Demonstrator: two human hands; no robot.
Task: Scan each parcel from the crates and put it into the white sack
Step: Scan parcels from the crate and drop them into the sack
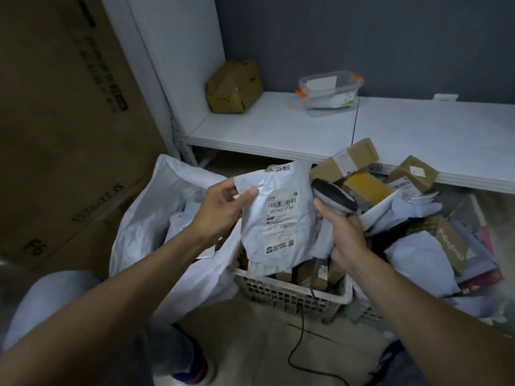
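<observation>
Grey plastic mailer parcel (278, 215), label up, is pinched at its upper left corner by the left hand (223, 210) at frame centre, above the perforated crate (292, 293). Grey handheld scanner (331, 207) is gripped by the right hand (345, 235). White sack (156, 218) lies open at left.

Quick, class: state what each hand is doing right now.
Left hand: pinches the grey parcel bag by its edge.
Right hand: grips the handheld barcode scanner.

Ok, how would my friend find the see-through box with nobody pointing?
Look at the long white shelf against the dark grey wall. At its back, right of a dented brown cardboard box, stands the see-through box. It is the only clear one, with orange clips at its ends.
</observation>
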